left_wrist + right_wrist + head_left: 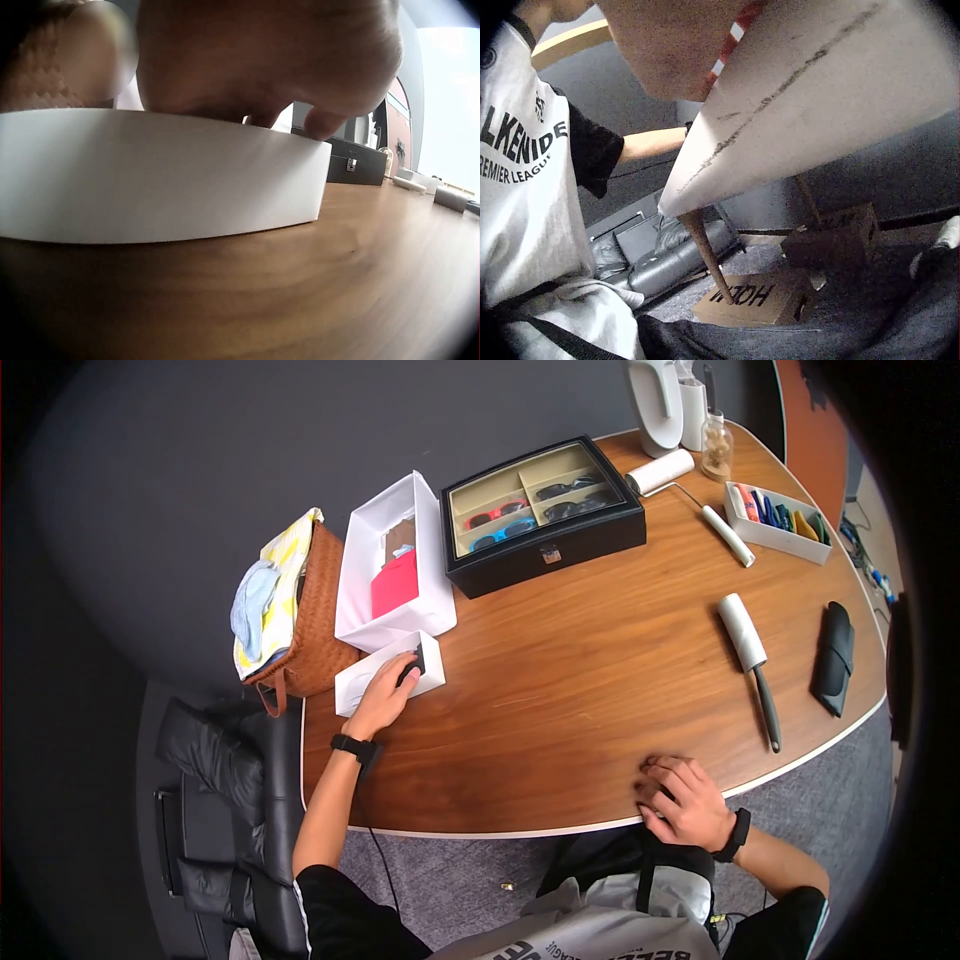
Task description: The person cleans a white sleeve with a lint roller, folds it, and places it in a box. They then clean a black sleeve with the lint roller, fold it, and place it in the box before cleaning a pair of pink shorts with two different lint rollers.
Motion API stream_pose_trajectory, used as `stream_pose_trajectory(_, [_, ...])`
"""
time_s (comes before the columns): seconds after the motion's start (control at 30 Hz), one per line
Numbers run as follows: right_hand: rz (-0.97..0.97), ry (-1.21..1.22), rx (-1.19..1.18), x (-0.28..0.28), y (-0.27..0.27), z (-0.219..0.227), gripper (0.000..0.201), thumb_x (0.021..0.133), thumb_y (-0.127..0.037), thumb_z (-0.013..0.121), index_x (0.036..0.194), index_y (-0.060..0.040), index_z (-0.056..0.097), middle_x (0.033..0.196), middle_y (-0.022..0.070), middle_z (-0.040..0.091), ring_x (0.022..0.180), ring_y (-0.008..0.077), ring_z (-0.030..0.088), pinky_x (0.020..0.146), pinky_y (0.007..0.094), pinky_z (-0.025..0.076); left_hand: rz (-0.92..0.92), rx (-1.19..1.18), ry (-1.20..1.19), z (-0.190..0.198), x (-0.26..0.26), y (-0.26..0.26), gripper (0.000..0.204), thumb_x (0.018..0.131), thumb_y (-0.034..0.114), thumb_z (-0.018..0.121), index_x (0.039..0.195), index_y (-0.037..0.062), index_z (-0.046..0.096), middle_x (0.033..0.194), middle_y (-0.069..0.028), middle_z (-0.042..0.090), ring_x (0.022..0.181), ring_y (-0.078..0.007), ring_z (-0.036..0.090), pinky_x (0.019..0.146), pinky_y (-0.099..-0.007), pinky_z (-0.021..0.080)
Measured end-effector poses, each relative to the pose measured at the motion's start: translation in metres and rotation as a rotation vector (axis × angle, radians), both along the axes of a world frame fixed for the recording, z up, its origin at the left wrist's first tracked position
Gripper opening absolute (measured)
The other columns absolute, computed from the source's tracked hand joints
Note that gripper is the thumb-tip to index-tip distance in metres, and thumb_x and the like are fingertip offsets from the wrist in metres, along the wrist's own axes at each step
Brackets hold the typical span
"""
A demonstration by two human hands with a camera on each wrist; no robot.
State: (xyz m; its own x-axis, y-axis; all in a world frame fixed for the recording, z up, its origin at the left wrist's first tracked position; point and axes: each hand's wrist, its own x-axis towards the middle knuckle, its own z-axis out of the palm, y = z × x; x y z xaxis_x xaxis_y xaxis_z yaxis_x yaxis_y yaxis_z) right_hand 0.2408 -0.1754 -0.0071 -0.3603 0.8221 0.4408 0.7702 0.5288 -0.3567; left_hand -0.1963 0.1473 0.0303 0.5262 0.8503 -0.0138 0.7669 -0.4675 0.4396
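My left hand (385, 690) reaches down into a small white box (432, 678) at the left of the table, its thumb and fingers around a dark object (409, 669). In the left wrist view, the hand (270, 56) is over the white box (161, 180), with fingertips hidden behind the wall. My right hand (687, 802) rests at the table's front edge with fingers loosely curled and nothing visible in it. The right wrist view shows part of that hand (671, 45) beside the tabletop's pale underside (780, 105).
Behind the small box stand a larger white box (352, 595) and a woven basket (318, 600) with cloths. A black glasses case (600, 540) sits at the back. Lint rollers (742, 632), a black pouch (834, 660) and a box of colourful items (790, 542) lie at the right.
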Motion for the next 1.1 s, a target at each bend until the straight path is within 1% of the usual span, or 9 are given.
stream_pose_trajectory(0.1, [0.008,0.003,-0.001,0.0,0.001,0.002,0.022,0.084,-0.018,0.076,0.103,-0.0075,0.071,0.121,0.0118,0.066,0.123,0.0307,0.062,0.101,0.0431,0.049,0.04,-0.019,-0.044,0.004,0.001,-0.005,0.043,0.109,0.026,0.056,0.14,-0.0042,0.058,0.149,-0.023,0.057,0.141,-0.0384,0.051,0.117,-0.0423,0.04])
stream_pose_trajectory(0.17, [0.009,0.007,0.002,0.001,0.001,0.002,0.022,0.084,-0.018,0.076,0.103,-0.0074,0.071,0.121,0.0116,0.066,0.123,0.0306,0.062,0.1,0.0432,0.049,-0.01,0.193,-0.069,0.007,-0.001,-0.012,0.036,0.108,0.024,0.057,0.126,-0.0061,0.066,0.134,-0.0213,0.066,0.129,-0.0397,0.058,0.111,-0.0432,0.045])
stream_pose_trajectory(0.2, [0.008,0.004,0.007,0.001,0.001,0.001,0.022,0.084,-0.018,0.076,0.103,-0.0074,0.071,0.121,0.0113,0.067,0.123,0.0306,0.062,0.1,0.0432,0.049,-0.011,0.192,-0.068,0.01,-0.002,-0.014,0.036,0.108,0.024,0.057,0.126,-0.0061,0.066,0.134,-0.0213,0.066,0.129,-0.0397,0.058,0.111,-0.0432,0.045])
stream_pose_trajectory(0.37, [0.013,0.004,0.011,-0.002,0.002,0.0,0.022,0.084,-0.017,0.076,0.104,-0.0075,0.071,0.12,0.0101,0.067,0.122,0.0304,0.062,0.1,0.043,0.049,0.0,0.059,-0.115,0.019,-0.005,-0.027,0.032,0.108,0.02,0.056,0.101,-0.0084,0.069,0.096,-0.0186,0.068,0.098,-0.0382,0.063,0.09,-0.044,0.049])
stream_pose_trajectory(0.67, [-0.003,-0.013,0.013,-0.001,0.001,-0.002,0.022,0.085,-0.018,0.075,0.103,-0.0073,0.071,0.119,0.0103,0.068,0.122,0.0297,0.063,0.1,0.0427,0.049,-0.074,0.094,-0.008,0.012,0.0,-0.02,0.04,0.11,0.026,0.052,0.096,-0.0081,0.068,0.091,-0.0203,0.067,0.093,-0.0401,0.061,0.085,-0.0449,0.047])
stream_pose_trajectory(0.8, [-0.004,-0.018,0.021,-0.002,0.001,-0.002,0.022,0.084,-0.019,0.075,0.103,-0.0072,0.071,0.119,0.0105,0.068,0.121,0.0296,0.063,0.1,0.0424,0.049,0.008,0.061,-0.005,0.01,0.0,-0.011,0.038,0.11,0.025,0.053,0.1,-0.0075,0.07,0.1,-0.0212,0.068,0.099,-0.0392,0.062,0.09,-0.0442,0.048])
stream_pose_trajectory(0.87, [-0.007,-0.023,0.023,-0.002,0.001,-0.002,0.022,0.084,-0.019,0.075,0.102,-0.0073,0.071,0.119,0.0105,0.068,0.121,0.0296,0.063,0.1,0.0423,0.049,-0.021,0.349,-0.076,0.004,0.005,-0.007,0.037,0.11,0.026,0.052,0.109,-0.0067,0.07,0.118,-0.0228,0.069,0.113,-0.0396,0.062,0.101,-0.0431,0.048])
stream_pose_trajectory(0.97, [-0.003,-0.027,0.027,0.0,0.002,0.0,0.022,0.084,-0.019,0.075,0.103,-0.0074,0.072,0.119,0.0104,0.068,0.121,0.0294,0.063,0.099,0.0419,0.049,-0.009,0.216,-0.075,-0.005,0.002,0.004,0.036,0.11,0.025,0.052,0.117,-0.0064,0.069,0.135,-0.0238,0.064,0.127,-0.0402,0.059,0.11,-0.0433,0.044])
stream_pose_trajectory(1.1, [-0.011,-0.022,0.028,0.0,0.0,-0.002,0.022,0.085,-0.02,0.074,0.104,-0.0081,0.072,0.12,0.0099,0.067,0.121,0.029,0.063,0.098,0.0415,0.049,0.038,0.119,-0.08,-0.015,0.008,0.007,0.036,0.11,0.024,0.052,0.119,-0.0063,0.068,0.137,-0.0252,0.064,0.132,-0.0414,0.057,0.113,-0.0439,0.043])
